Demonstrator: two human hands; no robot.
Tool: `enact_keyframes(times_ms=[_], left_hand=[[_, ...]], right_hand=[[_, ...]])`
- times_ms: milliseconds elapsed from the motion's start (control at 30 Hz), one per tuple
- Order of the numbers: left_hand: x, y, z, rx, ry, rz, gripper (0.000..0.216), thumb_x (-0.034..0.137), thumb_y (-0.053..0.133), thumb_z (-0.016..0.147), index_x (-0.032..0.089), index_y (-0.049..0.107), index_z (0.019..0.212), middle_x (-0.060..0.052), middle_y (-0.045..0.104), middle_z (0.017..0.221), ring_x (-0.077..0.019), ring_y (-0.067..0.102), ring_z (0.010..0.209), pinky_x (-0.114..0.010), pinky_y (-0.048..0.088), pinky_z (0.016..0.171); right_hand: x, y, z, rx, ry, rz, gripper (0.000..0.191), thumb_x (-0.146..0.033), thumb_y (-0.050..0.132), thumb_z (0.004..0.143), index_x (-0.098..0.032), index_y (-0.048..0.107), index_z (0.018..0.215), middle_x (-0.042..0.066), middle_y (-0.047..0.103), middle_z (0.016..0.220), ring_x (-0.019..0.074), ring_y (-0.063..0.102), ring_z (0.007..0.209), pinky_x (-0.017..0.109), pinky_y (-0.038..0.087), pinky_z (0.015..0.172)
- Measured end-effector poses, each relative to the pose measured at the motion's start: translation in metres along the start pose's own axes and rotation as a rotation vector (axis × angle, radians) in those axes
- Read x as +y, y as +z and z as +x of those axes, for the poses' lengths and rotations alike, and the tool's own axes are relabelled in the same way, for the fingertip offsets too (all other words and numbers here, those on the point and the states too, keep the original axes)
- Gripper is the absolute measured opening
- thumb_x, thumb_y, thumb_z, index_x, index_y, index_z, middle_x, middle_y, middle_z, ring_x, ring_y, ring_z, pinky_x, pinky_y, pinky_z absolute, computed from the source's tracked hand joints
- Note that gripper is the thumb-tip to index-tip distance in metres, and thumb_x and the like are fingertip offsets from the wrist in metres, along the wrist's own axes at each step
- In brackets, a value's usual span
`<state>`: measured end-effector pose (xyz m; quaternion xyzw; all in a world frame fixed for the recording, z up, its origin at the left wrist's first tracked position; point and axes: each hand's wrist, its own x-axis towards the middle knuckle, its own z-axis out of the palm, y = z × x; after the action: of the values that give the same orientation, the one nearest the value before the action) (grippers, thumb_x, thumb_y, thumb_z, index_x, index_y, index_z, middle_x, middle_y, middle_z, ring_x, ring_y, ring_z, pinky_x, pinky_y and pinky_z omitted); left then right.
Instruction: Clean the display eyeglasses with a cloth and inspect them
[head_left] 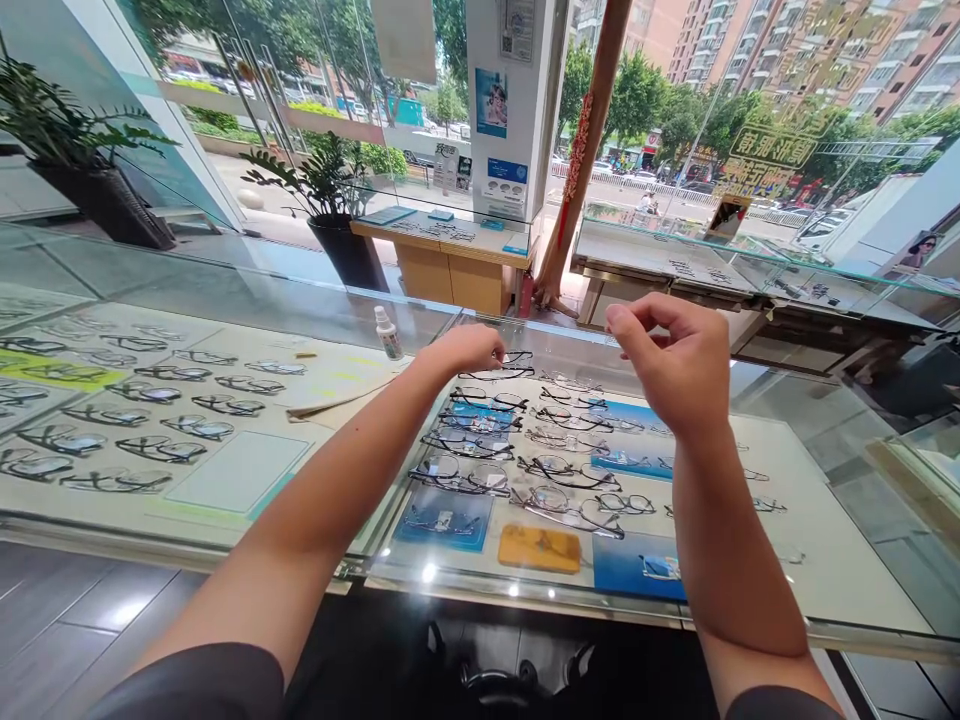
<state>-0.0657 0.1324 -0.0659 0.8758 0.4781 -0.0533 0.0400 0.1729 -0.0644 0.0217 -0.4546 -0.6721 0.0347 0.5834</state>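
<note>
Left hand (469, 350): fingers curled narrow, tips pinched at one end of a pair of glasses (510, 365) with a dark upper rim. The glasses sit at counter-top level, at the far edge of the glass counter (825, 590); whether they rest on the glass or are lifted just clear cannot be told.

Right hand (675, 365): raised above the counter, well apart from the left, fingers bent inward with thumb and forefinger close together. A thin clear strip appears to run from the glasses toward it, possibly a temple arm, but the fingertips face away and a grip cannot be confirmed.

Judgement on progress: one pair is singled out and in hand at its left end; nothing shows it wiped or put back. Rows of glasses (525, 470) lie in order beneath the glass, along with a yellow cloth (540, 548).

A small white bottle (388, 335) stands left of the hand; label unreadable. Writing: yellow characters on the window (772, 150), seen mirrored, not legible; blue posters on the white pillar (510, 100), too small to read.
</note>
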Motion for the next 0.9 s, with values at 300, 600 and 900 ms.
enact_keyframes(times_ms=[300,600,900], left_hand=[[-0.009,0.016,0.009,-0.035,-0.016,0.015,0.027,0.035,0.069,0.089,0.027,0.088,0.107,-0.010,0.085,0.112,-0.0293,0.076,0.103,-0.034,0.055,0.088],[-0.014,0.025,0.017,-0.062,-0.031,0.021,0.026,0.035,0.073,0.085,0.027,0.089,0.105,-0.010,0.085,0.106,-0.0302,0.077,0.102,-0.034,0.055,0.087],[-0.018,0.034,0.024,0.063,0.027,-0.011,0.044,0.046,0.052,0.103,0.029,0.086,0.124,-0.008,0.071,0.154,-0.0389,0.057,0.141,-0.052,0.040,0.120]], right_hand=[[-0.002,-0.001,0.001,-0.017,0.016,-0.031,0.030,-0.035,0.073,0.096,-0.022,0.069,0.069,-0.001,0.067,0.067,0.0135,0.058,0.059,0.032,0.048,0.057],[-0.001,-0.002,0.000,-0.026,0.018,-0.035,0.032,-0.039,0.073,0.097,-0.022,0.070,0.070,0.000,0.067,0.066,0.0127,0.056,0.056,0.032,0.045,0.055],[-0.004,-0.003,0.001,-0.018,-0.004,-0.078,0.032,-0.037,0.071,0.098,-0.023,0.067,0.069,-0.002,0.062,0.062,0.0134,0.055,0.056,0.033,0.045,0.056]])
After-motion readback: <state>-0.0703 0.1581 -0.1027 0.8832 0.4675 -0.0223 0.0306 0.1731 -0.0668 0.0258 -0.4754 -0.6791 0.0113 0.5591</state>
